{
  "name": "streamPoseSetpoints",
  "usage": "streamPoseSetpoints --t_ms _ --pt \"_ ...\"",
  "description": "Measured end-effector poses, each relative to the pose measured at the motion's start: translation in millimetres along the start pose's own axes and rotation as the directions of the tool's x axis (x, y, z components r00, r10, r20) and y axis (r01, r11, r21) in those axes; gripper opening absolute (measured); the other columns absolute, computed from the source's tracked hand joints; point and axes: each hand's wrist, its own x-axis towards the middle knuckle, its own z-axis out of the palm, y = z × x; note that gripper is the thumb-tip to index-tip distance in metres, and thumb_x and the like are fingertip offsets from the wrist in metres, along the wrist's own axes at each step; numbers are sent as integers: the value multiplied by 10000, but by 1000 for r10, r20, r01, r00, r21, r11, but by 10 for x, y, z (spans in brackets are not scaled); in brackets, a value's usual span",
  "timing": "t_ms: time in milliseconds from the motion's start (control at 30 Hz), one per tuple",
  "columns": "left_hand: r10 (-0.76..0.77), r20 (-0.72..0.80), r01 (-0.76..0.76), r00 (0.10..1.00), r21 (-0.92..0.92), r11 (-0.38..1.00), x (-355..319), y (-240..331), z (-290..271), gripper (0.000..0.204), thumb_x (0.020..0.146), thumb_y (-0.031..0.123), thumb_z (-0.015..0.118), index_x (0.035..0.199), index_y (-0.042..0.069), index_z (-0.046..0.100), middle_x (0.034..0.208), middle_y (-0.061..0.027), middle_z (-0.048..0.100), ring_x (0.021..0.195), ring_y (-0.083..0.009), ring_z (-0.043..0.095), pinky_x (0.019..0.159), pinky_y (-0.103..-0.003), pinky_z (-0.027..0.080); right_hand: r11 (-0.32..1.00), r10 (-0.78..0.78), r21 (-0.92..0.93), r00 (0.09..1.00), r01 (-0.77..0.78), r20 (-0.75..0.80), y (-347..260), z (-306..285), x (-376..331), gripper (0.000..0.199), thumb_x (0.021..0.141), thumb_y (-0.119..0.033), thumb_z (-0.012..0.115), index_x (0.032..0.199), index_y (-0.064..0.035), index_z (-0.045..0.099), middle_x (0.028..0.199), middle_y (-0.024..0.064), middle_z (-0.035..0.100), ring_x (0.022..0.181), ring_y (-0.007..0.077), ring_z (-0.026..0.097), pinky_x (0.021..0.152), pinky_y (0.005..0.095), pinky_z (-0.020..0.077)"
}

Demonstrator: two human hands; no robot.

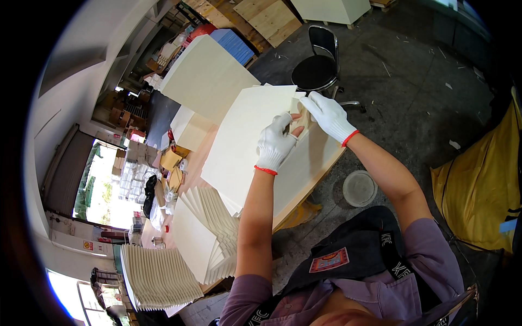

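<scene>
White gloves with red cuffs cover both my hands, above the right edge of a big stack of cream paper sheets (250, 133) on the table. My left hand (277, 142) lies low over the sheets. Two of its bare fingertips stick out of the glove, apart from each other, against a small curled cream paper piece (300, 120). Opposite it, my right hand (329, 117) bends its fingers over the far side of that piece, closed on it. Its fingertips are partly hidden, as is the underside of the piece.
Fanned cream sheets (204, 233) and a wavy paper stack (157, 277) stand at the left. Behind is a tall cream stack (209, 76). A black chair (318, 68) stands beyond the table; a round grey tub (360, 188) and yellow sack (481, 190) are at the right.
</scene>
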Motion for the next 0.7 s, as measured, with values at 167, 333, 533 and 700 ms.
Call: streamPoseSetpoints --t_ms 167,333,533,700 --pt "20 -2 -20 1000 -49 999 14 -46 20 338 953 219 762 1290 218 744 984 -104 696 873 -278 689 822 -380 548 1000 -1 27 1000 1 5 17 1 7 570 1092 -618 412 1071 -88 622 937 216 707 947 436 689 808 520 496" --pt "-4 -62 -5 998 -144 990 2 -58 41 270 1023 197 657 1276 234 742 1050 -119 714 914 -325 719 827 -403 561 996 33 87 999 -36 30 -31 -28 -15 563 1089 -608 435 1030 -80 619 885 199 697 905 423 687 786 502 491" --pt "52 -23 -53 998 -26 998 13 -63 44 261 991 217 712 1250 218 749 1034 -104 712 882 -297 700 820 -388 553 996 31 90 999 -30 -11 29 16 0 541 1083 -589 470 1013 -72 613 878 203 686 898 427 681 775 503 482" --pt "30 -16 -30 999 38 999 -14 13 13 305 920 262 813 1219 244 758 1089 -90 721 914 -311 724 838 -404 573 995 36 98 999 -34 -13 52 37 6 535 1085 -581 474 1007 -70 611 879 205 681 896 429 676 773 503 479"
